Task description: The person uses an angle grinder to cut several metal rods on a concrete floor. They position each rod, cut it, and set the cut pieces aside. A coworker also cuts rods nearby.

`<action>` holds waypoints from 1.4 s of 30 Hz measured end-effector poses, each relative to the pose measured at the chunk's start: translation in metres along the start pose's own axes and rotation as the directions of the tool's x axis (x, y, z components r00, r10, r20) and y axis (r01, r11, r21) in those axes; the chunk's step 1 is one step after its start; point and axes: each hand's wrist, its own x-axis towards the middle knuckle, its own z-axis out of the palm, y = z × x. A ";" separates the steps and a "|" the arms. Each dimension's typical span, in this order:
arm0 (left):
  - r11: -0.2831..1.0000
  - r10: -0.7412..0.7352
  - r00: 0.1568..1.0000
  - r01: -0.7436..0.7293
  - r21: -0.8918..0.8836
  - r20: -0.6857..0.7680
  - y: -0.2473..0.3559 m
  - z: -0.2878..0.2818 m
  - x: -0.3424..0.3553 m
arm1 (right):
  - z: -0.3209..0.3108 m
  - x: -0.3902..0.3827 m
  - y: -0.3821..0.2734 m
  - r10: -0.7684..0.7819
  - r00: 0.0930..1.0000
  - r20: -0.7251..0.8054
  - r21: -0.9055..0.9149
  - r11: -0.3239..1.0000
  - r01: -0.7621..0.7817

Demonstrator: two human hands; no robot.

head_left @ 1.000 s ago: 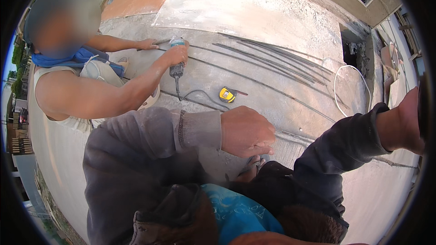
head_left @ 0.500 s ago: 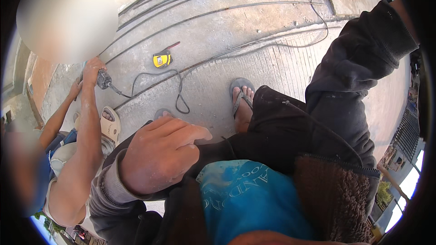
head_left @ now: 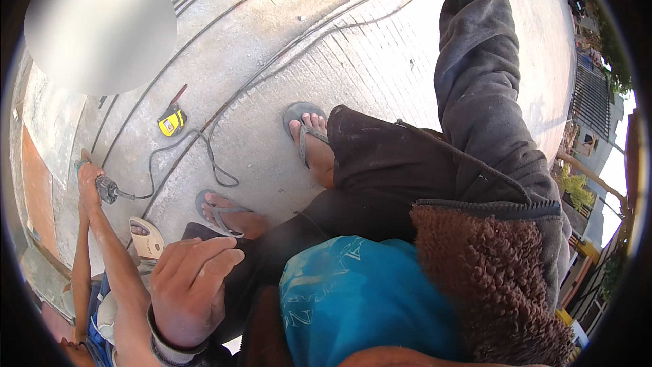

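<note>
My left hand (head_left: 192, 284) is raised near my lap, fingers curled together; whether anything is in them is hidden. Behind it are my dark trousers (head_left: 305, 214) and sandalled feet (head_left: 312, 139) on concrete. My right arm (head_left: 479, 75) reaches up in its dark sleeve to the top edge, its hand out of view. At the left, a co-worker's hand (head_left: 90, 178) grips a corded power tool (head_left: 106, 189) by long thin steel rods (head_left: 142, 95). A yellow tape measure (head_left: 172, 121) lies between the rods, near the tool's looping dark cord (head_left: 221, 178).
The co-worker's arms (head_left: 122, 272) and a pale sandal (head_left: 145, 241) are close at my left. More rods run toward the upper left. An orange board (head_left: 37, 183) lies at the far left. Along the right rim are a dark fence (head_left: 591, 95), plants (head_left: 577, 187) and buildings.
The view has swung round, shifting the rods and co-worker leftward and down. My left hand moves back toward my lap with fingers curled. My right hand has left the top of the view.
</note>
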 end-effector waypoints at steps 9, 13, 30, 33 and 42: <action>0.999 -0.042 0.999 0.042 0.033 -0.003 0.002 -0.001 0.016 | -0.016 -0.058 0.064 -0.044 0.994 0.104 -0.338 0.938 0.077; 0.995 -0.061 0.998 0.062 0.073 -0.006 0.007 -0.004 0.017 | -0.077 -0.102 0.142 0.432 0.875 0.219 -0.782 0.614 -0.108; 0.997 -0.073 0.996 0.071 0.038 0.054 -0.014 -0.005 0.022 | -0.146 -0.195 0.223 0.655 0.688 -0.311 -0.918 -0.020 -0.396; 0.995 -0.087 0.996 0.086 0.048 0.035 -0.008 -0.006 0.027 | -0.150 -0.197 0.239 0.611 0.703 -0.363 -0.894 -0.015 -0.448; 0.994 -0.087 0.996 0.088 0.070 -0.016 -0.010 0.001 0.029 | -0.189 -0.182 0.280 0.649 0.658 -0.382 -0.803 0.120 -0.584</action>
